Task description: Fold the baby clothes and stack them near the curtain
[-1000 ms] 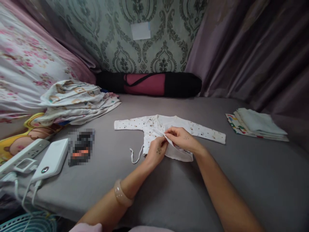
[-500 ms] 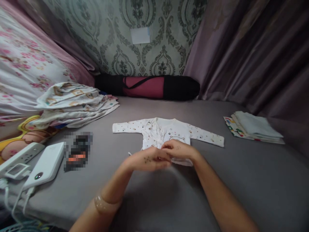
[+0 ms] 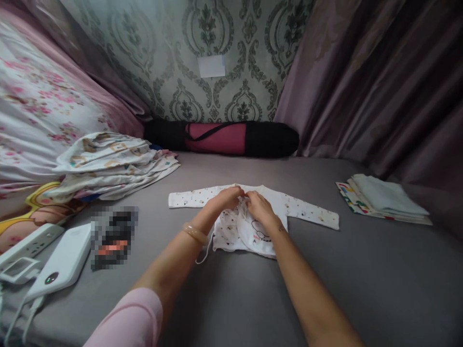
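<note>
A white baby shirt (image 3: 227, 233) with small prints lies spread on the grey sheet, its sleeves stretched out to both sides. My left hand (image 3: 228, 196), with a bracelet on its wrist, is at the upper front of the shirt, fingers bent and closed on the cloth near the neckline. Close beside it, my right hand (image 3: 257, 207) pinches the shirt's front, its fingertips almost meeting the left ones. The exact bit of cloth or tie between the fingertips is partly hidden. A thin white tie string (image 3: 207, 253) trails from the shirt's left side.
Folded cloths (image 3: 388, 197) are stacked at the right. To the left lie a rumpled pile of clothes (image 3: 115, 164), a white power bank (image 3: 65, 262), a power strip (image 3: 31, 246) and a blurred-out dark item (image 3: 114, 236). A black and maroon long bag (image 3: 217, 138) rests against the wall.
Both hands first held the shirt's front flap, then smoothed it lower down. Now they have moved up to the chest near the neckline, and the front flap lies flatter.
</note>
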Demonstrator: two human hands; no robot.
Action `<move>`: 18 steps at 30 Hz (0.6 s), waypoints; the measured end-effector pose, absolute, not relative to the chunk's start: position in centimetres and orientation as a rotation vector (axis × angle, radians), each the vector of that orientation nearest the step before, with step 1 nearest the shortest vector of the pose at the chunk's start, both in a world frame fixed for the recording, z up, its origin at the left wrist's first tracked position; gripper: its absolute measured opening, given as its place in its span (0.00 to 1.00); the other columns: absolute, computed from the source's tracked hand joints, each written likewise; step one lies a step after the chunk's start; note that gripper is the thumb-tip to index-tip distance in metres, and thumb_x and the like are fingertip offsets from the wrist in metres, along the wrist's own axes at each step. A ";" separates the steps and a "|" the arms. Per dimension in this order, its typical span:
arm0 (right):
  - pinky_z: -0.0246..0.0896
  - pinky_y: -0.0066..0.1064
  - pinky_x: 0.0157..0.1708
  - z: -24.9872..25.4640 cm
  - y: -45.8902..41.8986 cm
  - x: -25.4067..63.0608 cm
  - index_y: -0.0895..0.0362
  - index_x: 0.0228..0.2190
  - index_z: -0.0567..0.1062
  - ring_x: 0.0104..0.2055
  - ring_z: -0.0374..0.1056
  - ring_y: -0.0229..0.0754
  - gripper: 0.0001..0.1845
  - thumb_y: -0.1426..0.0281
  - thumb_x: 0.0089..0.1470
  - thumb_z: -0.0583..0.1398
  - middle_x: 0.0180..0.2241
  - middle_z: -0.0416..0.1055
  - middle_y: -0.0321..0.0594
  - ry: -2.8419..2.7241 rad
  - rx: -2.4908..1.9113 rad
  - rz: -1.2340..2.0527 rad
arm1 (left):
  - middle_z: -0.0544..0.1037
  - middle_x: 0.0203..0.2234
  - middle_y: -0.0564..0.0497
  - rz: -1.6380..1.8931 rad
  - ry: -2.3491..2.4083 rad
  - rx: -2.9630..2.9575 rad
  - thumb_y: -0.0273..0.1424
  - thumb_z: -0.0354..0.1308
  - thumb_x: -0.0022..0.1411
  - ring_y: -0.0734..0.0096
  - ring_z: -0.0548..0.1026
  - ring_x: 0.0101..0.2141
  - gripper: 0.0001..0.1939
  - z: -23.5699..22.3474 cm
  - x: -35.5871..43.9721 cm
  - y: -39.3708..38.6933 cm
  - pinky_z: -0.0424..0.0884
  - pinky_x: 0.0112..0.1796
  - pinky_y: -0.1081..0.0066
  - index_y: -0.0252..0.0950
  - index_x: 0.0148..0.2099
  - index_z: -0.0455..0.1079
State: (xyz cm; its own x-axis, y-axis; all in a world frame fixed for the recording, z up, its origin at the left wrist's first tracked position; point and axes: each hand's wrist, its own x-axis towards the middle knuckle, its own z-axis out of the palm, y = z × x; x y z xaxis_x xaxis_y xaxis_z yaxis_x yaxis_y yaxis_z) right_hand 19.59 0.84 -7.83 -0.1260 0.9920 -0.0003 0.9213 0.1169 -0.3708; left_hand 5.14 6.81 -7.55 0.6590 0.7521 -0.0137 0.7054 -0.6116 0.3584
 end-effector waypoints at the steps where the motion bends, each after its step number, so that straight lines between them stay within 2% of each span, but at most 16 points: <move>1: 0.56 0.31 0.45 -7.9 0.7 19.6 0.56 0.46 0.69 0.50 0.65 0.45 0.15 0.75 0.59 0.50 0.49 0.67 0.47 -2.179 -1.896 0.395 | 0.77 0.40 0.46 0.161 1.145 2.563 0.18 0.52 0.50 0.65 0.74 0.41 0.22 -7.5 5.1 6.9 0.69 0.42 0.73 0.37 0.47 0.74; 8: 0.56 0.30 0.38 -8.0 0.9 19.9 0.55 0.43 0.70 0.44 0.68 0.45 0.12 0.73 0.59 0.51 0.45 0.63 0.46 -2.208 -1.957 0.336 | 0.74 0.36 0.46 0.145 1.100 2.634 0.20 0.53 0.54 0.68 0.74 0.36 0.15 -7.5 4.8 7.2 0.69 0.40 0.74 0.36 0.41 0.75; 14: 0.56 0.30 0.37 -7.5 0.8 20.4 0.52 0.43 0.69 0.43 0.67 0.43 0.12 0.72 0.58 0.52 0.44 0.65 0.42 -2.044 -1.936 0.316 | 0.74 0.40 0.44 0.340 1.263 2.583 0.25 0.52 0.58 0.66 0.75 0.38 0.15 -8.0 4.9 6.5 0.69 0.41 0.71 0.36 0.47 0.73; 18: 0.56 0.30 0.38 -7.3 0.7 20.4 0.51 0.42 0.70 0.44 0.66 0.43 0.12 0.72 0.58 0.52 0.43 0.68 0.40 -1.971 -1.924 0.301 | 0.78 0.32 0.46 0.442 1.455 2.437 0.28 0.51 0.59 0.63 0.76 0.36 0.14 -8.0 5.5 6.0 0.68 0.37 0.71 0.37 0.46 0.73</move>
